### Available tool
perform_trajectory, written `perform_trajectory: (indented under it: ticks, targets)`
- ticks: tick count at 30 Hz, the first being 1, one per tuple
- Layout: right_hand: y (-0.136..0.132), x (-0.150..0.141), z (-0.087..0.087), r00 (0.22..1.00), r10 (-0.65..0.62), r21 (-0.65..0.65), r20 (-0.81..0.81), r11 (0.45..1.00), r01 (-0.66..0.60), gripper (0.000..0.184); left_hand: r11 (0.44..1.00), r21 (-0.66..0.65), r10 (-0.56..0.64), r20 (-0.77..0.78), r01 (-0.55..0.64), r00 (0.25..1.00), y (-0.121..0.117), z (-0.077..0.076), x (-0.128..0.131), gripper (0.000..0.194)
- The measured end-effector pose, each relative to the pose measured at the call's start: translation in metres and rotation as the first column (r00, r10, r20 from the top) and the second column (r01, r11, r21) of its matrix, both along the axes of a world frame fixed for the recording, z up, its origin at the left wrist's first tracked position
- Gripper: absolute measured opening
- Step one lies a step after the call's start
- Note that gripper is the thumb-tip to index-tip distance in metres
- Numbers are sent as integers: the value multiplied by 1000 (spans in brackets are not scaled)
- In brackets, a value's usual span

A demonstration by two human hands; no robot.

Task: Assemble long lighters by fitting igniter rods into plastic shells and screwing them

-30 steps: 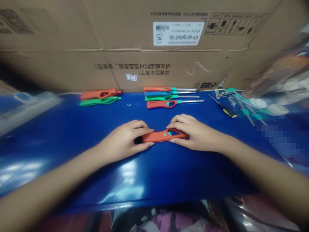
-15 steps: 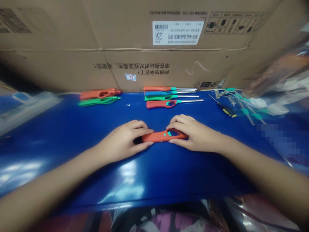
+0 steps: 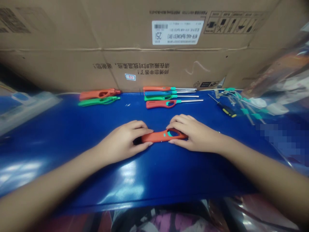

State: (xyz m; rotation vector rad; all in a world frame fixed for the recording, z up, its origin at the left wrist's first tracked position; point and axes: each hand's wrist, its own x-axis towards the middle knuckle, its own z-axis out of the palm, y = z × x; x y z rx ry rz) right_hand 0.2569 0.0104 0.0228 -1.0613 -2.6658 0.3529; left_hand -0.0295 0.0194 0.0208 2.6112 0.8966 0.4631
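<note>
- Head view looks down on a glossy blue bench (image 3: 72, 135); an orange lighter body (image 3: 159, 136) lies flat at its middle, lengthwise from left to right, with both hands on it.
- Left hand (image 3: 123, 140) closes its grip on the lighter body's left end, thumb under, fingers over; right hand (image 3: 193, 132) closes its grip on the end with the teal trigger opening, fingertips on top; held at both ends this way, the piece seems pinned against the bench so it cannot slide.
- Four finished lighters (image 3: 169, 96) with metal stems lie in a neat row at the back, probably sorted apart; two stemless shells (image 3: 98, 97), orange and green, lie to their left.
- Screwdriver (image 3: 223, 108) and loose teal-tipped stems (image 3: 243, 108) lie near the right arm; a cardboard box (image 3: 72, 42) walls off the far edge.
</note>
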Motion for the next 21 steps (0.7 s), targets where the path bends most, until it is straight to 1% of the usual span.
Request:
perform_trajectory:
  ticks: [10,21]
  targets:
    - [-1,-1,0,1000,-30,-30,-2,999,30,29,1000,-7,22,-13,-23,1000,-1,0,1,28]
    - [-2,1,4,999,-33,-10,-1,999,33,29,997,76,8,-21,-7,1000,-3,1,1,29]
